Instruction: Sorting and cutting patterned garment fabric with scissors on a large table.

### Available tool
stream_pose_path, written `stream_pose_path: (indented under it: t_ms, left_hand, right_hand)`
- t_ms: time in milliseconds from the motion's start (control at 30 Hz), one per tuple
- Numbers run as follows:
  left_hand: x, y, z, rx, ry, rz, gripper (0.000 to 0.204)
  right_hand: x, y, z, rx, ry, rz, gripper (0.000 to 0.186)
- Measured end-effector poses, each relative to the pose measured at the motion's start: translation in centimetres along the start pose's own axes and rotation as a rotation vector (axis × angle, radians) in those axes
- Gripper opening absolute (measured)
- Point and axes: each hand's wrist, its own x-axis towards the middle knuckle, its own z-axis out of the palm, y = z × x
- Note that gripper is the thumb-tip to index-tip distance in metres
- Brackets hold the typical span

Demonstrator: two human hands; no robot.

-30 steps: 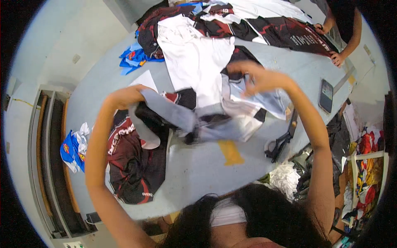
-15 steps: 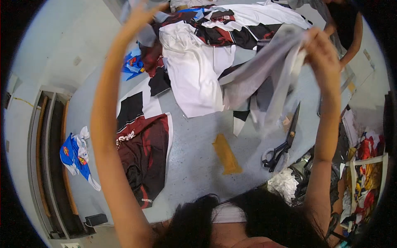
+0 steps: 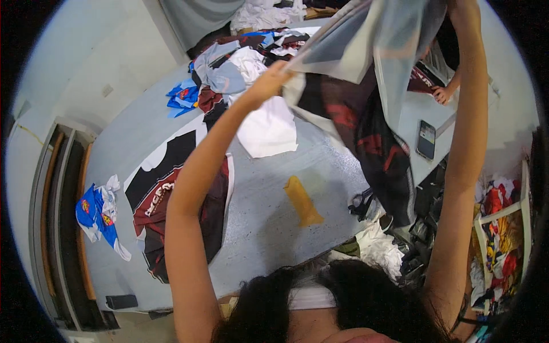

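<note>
Two arms raised high over a grey table (image 3: 269, 228), stretching a cloth between them. Far left, a blue and white scrap (image 3: 98, 214) dropped near the table's edge. Next, a dark red and black jersey (image 3: 171, 200) laid flat, as if spread for sorting. Left hand (image 3: 269, 83) pinching an edge of the pale grey and dark red garment (image 3: 366, 86), held aloft and taut, probably to open it out. Below, a yellow strip (image 3: 303, 200) on the bare table. Right hand cut off at the top edge, grip impossible to tell. Behind the cloth, part of the clothes heap (image 3: 240, 63) hidden. Further right, a phone (image 3: 426, 139) and another person's hand (image 3: 440, 94).
</note>
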Motion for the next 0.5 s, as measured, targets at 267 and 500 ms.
stream_pose_path:
  t_ms: [267,500]
  left_hand:
    - [-5.9,4.5,-13.3,0.423,0.477,-0.146,0.041]
    - [-12.7,8.1,-22.3,0.3,0.7,-0.075,0.048]
  right_hand:
    - [0.0,6.1,-2.8,-0.366,-0.037,0.115,0.028]
    - [-0.6,6.4,3.1,-0.856,-0.871,0.01,0.033]
